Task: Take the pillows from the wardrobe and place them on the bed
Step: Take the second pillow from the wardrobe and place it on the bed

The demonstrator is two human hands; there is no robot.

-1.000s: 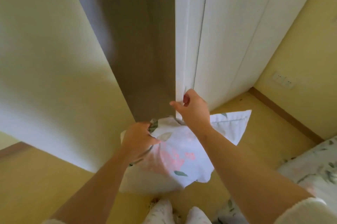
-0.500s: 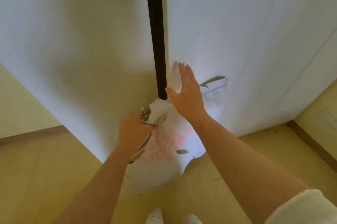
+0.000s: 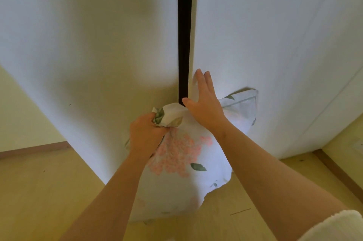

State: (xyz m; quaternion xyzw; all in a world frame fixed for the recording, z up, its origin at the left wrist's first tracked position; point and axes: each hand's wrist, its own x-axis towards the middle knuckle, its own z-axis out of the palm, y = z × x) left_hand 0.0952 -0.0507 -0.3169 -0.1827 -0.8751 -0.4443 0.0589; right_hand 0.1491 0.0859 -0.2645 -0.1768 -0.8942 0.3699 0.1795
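A white pillow (image 3: 182, 178) with pink flowers and green leaves hangs in front of the white wardrobe. My left hand (image 3: 146, 134) is shut on its bunched upper corner. My right hand (image 3: 204, 103) lies flat, fingers spread, against the right wardrobe door (image 3: 275, 44) near its inner edge. Only a narrow dark gap (image 3: 184, 34) separates that door from the left door (image 3: 88, 44). The pillow's far corner (image 3: 245, 103) presses against the right door. The bed is out of view.
Light wooden floor (image 3: 49, 191) runs along the wardrobe's foot. A yellow wall with a brown skirting board (image 3: 29, 149) is at the left, and another skirting board (image 3: 337, 170) at the right. A white fluffy sleeve (image 3: 334, 227) shows at bottom right.
The wardrobe door swung from wide open to nearly closed, leaving a narrow gap. My right hand went from gripping the door's edge to lying flat on its face. My left hand kept the pillow.
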